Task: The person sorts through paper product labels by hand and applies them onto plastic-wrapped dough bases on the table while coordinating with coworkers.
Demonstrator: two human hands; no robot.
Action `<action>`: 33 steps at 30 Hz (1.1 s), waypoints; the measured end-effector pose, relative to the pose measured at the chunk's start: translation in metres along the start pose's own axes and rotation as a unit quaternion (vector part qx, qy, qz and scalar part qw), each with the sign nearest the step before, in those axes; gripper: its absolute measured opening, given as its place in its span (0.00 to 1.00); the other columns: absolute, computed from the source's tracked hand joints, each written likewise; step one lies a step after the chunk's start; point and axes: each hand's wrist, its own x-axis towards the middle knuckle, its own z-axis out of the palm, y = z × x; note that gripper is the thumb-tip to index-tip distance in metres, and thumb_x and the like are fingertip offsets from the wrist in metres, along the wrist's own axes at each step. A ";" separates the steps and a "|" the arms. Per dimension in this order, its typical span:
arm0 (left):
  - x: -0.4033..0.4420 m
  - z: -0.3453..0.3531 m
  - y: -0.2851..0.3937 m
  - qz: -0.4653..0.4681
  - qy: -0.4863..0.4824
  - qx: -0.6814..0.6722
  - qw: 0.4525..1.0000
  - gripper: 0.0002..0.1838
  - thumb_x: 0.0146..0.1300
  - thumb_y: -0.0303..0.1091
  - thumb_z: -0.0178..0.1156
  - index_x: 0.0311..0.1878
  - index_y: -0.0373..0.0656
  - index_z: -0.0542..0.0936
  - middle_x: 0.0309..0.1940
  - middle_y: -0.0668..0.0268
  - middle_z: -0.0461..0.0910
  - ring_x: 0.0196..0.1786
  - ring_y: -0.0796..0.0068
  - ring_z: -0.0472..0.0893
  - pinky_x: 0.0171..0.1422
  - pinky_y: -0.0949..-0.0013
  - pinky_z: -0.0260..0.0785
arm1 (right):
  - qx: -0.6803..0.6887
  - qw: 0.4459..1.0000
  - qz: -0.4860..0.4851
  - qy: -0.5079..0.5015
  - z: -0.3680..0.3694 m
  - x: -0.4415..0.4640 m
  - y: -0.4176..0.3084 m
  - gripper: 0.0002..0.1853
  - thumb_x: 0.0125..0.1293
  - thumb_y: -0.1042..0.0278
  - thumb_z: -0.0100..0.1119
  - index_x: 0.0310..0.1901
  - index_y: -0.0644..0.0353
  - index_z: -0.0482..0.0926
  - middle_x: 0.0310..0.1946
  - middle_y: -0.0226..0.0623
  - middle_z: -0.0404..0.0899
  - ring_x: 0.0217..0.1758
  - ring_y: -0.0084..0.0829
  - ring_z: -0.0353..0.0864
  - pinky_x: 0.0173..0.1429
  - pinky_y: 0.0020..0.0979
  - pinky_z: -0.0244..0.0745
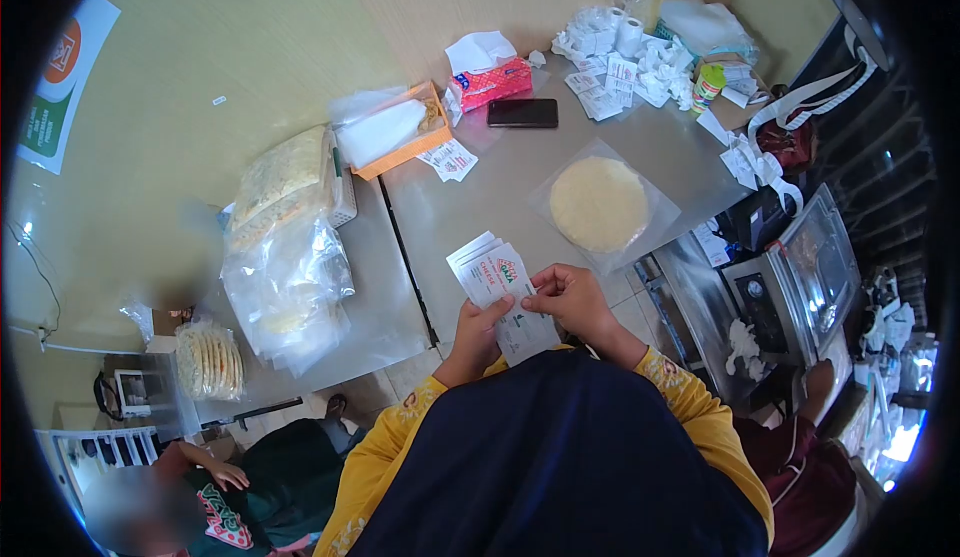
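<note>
A fanned stack of white printed labels (497, 275) is held between both hands, above the front edge of the metal table. My left hand (481, 334) grips the stack from its left side, thumb on top. My right hand (574, 303) pinches the labels at their right edge. Just beyond, to the right, a round flat bread (599, 204) lies on a clear plastic sheet. More printed labels (450, 160) lie farther back, beside an orange tray (405, 147) holding white sheets.
A black phone (522, 114) and a red tissue pack (491, 87) lie at the back. Bagged flat breads (283, 192) fill the left table. Paper rolls and crumpled paper (664, 71) stand back right. A sealing machine (790, 282) is at right. Two people are nearby, one each side.
</note>
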 end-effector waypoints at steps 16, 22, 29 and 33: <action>0.016 0.010 -0.003 -0.043 -0.041 0.007 0.998 0.18 0.60 0.24 0.54 0.54 0.36 0.71 0.47 0.57 0.77 0.48 0.62 0.79 0.53 0.58 0.72 | -0.155 0.983 -0.080 0.052 -0.024 0.003 -0.006 0.10 0.53 0.73 0.64 0.34 0.68 0.77 0.27 0.39 0.81 0.31 0.23 0.80 0.36 0.25 0.74; 0.019 0.005 -0.004 -0.024 -0.038 0.002 0.999 0.19 0.56 0.21 0.54 0.53 0.37 0.73 0.46 0.58 0.78 0.48 0.62 0.78 0.54 0.58 0.71 | -0.126 0.990 -0.051 0.029 -0.033 0.015 0.005 0.08 0.53 0.73 0.63 0.31 0.67 0.75 0.24 0.35 0.78 0.27 0.22 0.77 0.34 0.25 0.72; 0.011 -0.001 -0.001 0.031 -0.034 -0.007 0.999 0.21 0.56 0.21 0.51 0.55 0.37 0.72 0.48 0.58 0.77 0.51 0.63 0.77 0.58 0.59 0.66 | -0.035 0.999 -0.031 -0.022 -0.012 0.023 -0.015 0.08 0.52 0.76 0.65 0.33 0.67 0.76 0.24 0.35 0.79 0.25 0.20 0.76 0.30 0.23 0.72; 0.002 -0.009 0.002 0.054 -0.018 -0.003 0.998 0.20 0.56 0.21 0.52 0.55 0.36 0.72 0.48 0.58 0.77 0.51 0.63 0.77 0.58 0.59 0.66 | -0.039 0.998 -0.025 -0.049 -0.004 0.028 -0.014 0.09 0.53 0.76 0.65 0.34 0.68 0.76 0.24 0.36 0.79 0.25 0.21 0.77 0.29 0.23 0.73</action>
